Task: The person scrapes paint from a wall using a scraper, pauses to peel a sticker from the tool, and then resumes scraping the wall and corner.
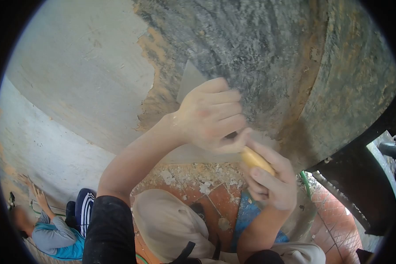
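Observation:
My left hand (213,116) is closed round a tool, its knuckles toward the curved wall. A flat, pointed metal blade (191,80) sticks out beyond its fingers against the surface. Lower right, my right hand (273,176) grips a yellow handle (256,161), close to my left hand. Whether handle and blade are one tool is hidden by my left hand. The large curved surface has a smooth grey coat (92,57) at the left and a rough, dark, streaked area (251,48) at the right, with a ragged tan edge between.
Orange floor tiles (220,198) with pale flakes lie below, beside a blue sheet (246,220). Another person (57,235) with raised hands is at the lower left. A dark beam (361,180) stands at the right, near a green hose (305,184).

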### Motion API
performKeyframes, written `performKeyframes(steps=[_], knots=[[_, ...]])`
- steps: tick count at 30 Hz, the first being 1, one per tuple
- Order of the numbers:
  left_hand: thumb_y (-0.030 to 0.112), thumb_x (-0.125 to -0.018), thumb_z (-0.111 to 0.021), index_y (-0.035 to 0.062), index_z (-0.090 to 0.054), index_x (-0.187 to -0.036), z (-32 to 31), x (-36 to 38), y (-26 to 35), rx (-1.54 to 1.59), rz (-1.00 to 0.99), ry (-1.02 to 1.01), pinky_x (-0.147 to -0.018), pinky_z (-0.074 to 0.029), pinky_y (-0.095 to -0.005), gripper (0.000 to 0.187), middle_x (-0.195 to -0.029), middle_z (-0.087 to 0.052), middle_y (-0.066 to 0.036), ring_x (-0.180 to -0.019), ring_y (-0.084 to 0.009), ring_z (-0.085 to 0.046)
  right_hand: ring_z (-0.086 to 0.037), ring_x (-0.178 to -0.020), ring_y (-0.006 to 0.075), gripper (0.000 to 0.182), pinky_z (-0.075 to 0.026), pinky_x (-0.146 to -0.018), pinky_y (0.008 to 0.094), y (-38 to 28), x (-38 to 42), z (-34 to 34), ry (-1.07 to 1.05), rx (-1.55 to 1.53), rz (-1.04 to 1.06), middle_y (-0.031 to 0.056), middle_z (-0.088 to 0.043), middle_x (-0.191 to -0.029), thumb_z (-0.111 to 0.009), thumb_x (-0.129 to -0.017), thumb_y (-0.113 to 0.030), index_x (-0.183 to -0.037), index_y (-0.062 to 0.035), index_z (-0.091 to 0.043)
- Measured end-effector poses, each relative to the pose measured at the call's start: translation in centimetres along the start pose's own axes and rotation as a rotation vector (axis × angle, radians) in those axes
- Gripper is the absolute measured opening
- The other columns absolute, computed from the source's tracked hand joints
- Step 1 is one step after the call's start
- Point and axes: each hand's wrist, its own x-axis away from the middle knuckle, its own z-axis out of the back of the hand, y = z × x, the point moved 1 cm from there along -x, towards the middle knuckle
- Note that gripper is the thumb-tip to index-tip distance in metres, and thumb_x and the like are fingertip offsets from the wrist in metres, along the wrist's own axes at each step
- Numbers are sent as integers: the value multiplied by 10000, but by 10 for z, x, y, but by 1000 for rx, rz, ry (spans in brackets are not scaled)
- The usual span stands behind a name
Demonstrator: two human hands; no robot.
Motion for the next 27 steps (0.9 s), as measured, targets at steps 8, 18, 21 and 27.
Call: performKeyframes(steps=[8,18,21,27], knots=[[143,-746,-671,118,-399,-489,-3,-32,-21,-147,-25,261,-496,-274,-291,375,-488,-354,-1,-454,-160,-386,-307,-387,14,307,-218,-360,200,-23,-35,-12,314,130,378,39,-518,-576,-575,-956,-220,-1083,56,-619],[85,-754,-642,100,-387,-477,-20,-5,-2,-134,135,451,-492,-265,-289,377,-472,-329,8,-448,-148,-390,-449,-607,166,344,-401,-642,320,20,-58,-19,341,-539,1069,3,-514,-712,-469,-958,-383,-828,-99,-612],[120,-668,-698,112,-439,-496,-14,-5,0,-77,115,448,-493,-316,-305,311,-546,-389,-13,-526,-182,-412,-325,-459,132,427,-367,-572,293,17,-47,-30,-16,-515,1121,-27,-350,-480,-403,-941,-332,-548,-179,-338],[141,-737,-682,135,-397,-494,-86,13,12,6,75,621,-477,-234,-290,375,-483,-319,27,-462,-135,-389,-276,-414,89,490,-318,-493,254,20,-40,34,-42,-493,1163,-47,-328,-436,-300,-1013,-348,-554,-187,-356]])
